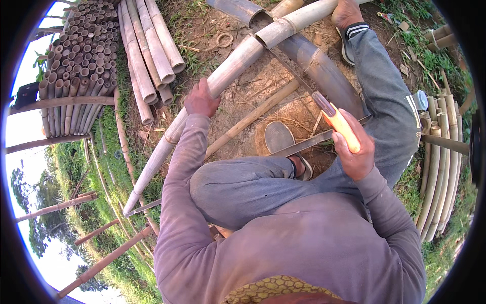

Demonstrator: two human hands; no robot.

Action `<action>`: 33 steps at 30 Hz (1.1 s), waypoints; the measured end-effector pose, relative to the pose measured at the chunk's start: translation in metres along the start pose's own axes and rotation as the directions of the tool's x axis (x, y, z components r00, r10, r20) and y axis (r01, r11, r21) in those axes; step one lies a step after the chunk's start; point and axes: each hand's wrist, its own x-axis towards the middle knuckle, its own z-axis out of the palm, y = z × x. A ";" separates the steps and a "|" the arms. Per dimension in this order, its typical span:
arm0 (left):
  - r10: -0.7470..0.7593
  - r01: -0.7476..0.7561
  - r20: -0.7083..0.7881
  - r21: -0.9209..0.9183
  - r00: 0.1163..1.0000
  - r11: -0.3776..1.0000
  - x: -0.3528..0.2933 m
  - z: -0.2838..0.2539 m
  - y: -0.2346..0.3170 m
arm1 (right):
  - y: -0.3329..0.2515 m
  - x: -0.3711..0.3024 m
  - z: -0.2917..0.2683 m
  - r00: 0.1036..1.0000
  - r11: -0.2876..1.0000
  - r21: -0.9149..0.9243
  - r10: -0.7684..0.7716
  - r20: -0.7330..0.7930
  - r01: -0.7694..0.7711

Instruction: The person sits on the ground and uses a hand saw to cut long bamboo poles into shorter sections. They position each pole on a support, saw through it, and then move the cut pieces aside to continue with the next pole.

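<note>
A long pale bamboo pole (pixel 233 66) slants from the lower left to the upper right. My left hand (pixel 201 99) is closed around it near its middle. In my right hand (pixel 356 152) is a handsaw, gripped by its orange-and-wood handle (pixel 344 129). The thin saw blade (pixel 289 68) reaches up to the pole, its tip end at a dark cut below a node. My bare foot (pixel 348 12) rests on the pole's far part. Under the pole lies a thick dark bamboo piece (pixel 319 66), crossing it.
Several cut bamboo poles (pixel 147 45) lie at the upper left, beside a large stack of bamboo tubes (pixel 83 55). More poles (pixel 445 162) stand bundled at the right. A thinner bamboo stick (pixel 253 119) and a flat strip (pixel 304 143) lie near my sandalled foot (pixel 304 167).
</note>
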 end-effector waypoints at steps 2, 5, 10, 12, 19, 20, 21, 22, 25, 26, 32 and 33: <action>0.024 -0.025 -0.045 -0.009 0.999 1.000 -0.003 0.002 0.001 | 0.006 0.000 0.003 0.999 0.999 -0.021 -0.044 -0.033 0.043; 0.001 0.000 -0.030 0.004 1.000 1.000 -0.003 0.001 0.005 | 0.014 0.052 0.047 0.998 0.999 0.016 -0.038 -0.050 0.039; 0.039 -0.040 -0.095 0.000 0.995 0.999 0.007 0.004 0.005 | 0.039 0.131 0.100 0.994 0.997 0.057 -0.036 -0.104 0.042; 0.038 -0.038 -0.113 0.001 0.993 0.999 0.006 0.003 0.000 | 0.032 0.103 0.080 0.995 0.998 0.016 -0.056 -0.086 0.057; 0.025 -0.023 -0.102 0.015 0.994 1.000 -0.003 0.005 0.000 | 0.008 -0.005 -0.003 1.000 1.000 -0.016 -0.018 -0.001 0.018; 0.021 -0.019 -0.094 0.016 0.995 1.000 -0.003 0.007 -0.001 | 0.020 0.018 0.020 0.998 0.995 0.084 -0.047 -0.033 0.050; 0.027 -0.026 -0.095 0.014 0.995 1.000 0.000 0.006 0.000 | 0.028 0.048 0.042 0.994 0.996 -0.010 -0.089 -0.058 0.089; 0.028 -0.027 -0.096 0.014 0.995 1.000 0.004 0.004 0.005 | 0.040 0.081 0.066 0.987 0.992 -0.012 -0.129 -0.091 0.128; 0.017 -0.015 -0.108 0.022 0.994 1.000 0.010 0.006 0.003 | 0.032 0.135 0.097 0.995 0.997 -0.029 -0.079 -0.069 0.077; 0.027 -0.024 -0.122 0.023 0.992 0.999 0.015 0.006 -0.001 | 0.026 0.134 0.092 0.998 0.999 -0.031 -0.037 -0.042 0.036; 0.032 -0.032 -0.118 0.001 0.992 0.999 0.002 0.009 -0.006 | 0.015 -0.003 0.006 1.000 1.000 -0.011 -0.005 -0.025 0.005; 0.033 -0.033 -0.120 0.001 0.992 0.999 0.002 0.008 -0.005 | 0.016 -0.003 0.006 0.999 1.000 -0.010 -0.002 -0.034 0.002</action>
